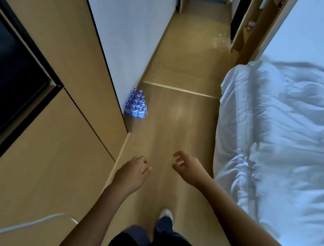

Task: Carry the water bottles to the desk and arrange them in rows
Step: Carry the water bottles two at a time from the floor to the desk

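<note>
From the head camera, the cluster of small clear plastic water bottles with blue caps stands on the light wooden floor, pressed into the corner where the white wall meets the tan wooden cabinet panel. The person is well apart from them, one white shoe forward. Both arms reach ahead. The left hand hangs with loosely curled fingers and holds nothing; the right hand has spread, relaxed fingers, also empty. The bed with rumpled white sheets is to the right. I think the step is the approach: better to crouch close, take few bottles by their bodies, and not knock over the neighbours.
</note>
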Tool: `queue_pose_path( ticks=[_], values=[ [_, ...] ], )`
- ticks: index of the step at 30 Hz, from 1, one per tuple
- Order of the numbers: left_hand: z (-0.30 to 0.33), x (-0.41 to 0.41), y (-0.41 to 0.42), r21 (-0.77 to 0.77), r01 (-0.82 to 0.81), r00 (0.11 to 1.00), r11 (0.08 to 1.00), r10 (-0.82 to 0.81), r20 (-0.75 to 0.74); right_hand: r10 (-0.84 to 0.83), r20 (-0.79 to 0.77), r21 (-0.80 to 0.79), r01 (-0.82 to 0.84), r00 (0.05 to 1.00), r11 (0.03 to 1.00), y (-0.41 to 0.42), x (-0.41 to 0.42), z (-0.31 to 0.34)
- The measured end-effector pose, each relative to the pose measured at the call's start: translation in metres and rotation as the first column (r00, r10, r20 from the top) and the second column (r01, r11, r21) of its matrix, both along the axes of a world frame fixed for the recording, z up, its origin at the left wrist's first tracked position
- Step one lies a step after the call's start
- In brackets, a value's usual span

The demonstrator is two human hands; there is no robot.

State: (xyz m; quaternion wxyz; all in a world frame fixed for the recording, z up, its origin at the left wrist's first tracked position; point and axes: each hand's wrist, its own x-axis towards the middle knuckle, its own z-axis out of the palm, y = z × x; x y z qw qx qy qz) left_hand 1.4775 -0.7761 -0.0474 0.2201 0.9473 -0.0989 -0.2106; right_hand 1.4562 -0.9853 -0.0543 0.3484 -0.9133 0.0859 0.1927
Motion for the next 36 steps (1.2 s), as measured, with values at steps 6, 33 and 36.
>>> queue_pose_path(
  ticks=[6, 33, 36],
  values=[
    [-0.004, 0.109, -0.034, -0.063, -0.095, 0.995, 0.994, 0.092, -0.037, -0.078, -0.018, 0.086, 0.079, 0.997, 0.993, -0.047, 0.121, -0.005],
    [-0.048, 0.602, -0.105, -0.088, -0.436, 0.894, 0.895, 0.420, -0.156, 0.129, -0.137, 0.178, -0.104, 0.982, 0.979, -0.103, 0.687, -0.031],
    [-0.054, 0.645, -0.127, -0.103, -0.546, 0.834, 0.831, 0.527, -0.165, 0.275, -0.107, 0.146, -0.258, 0.955, 0.955, -0.118, 0.750, -0.034]
  ],
)
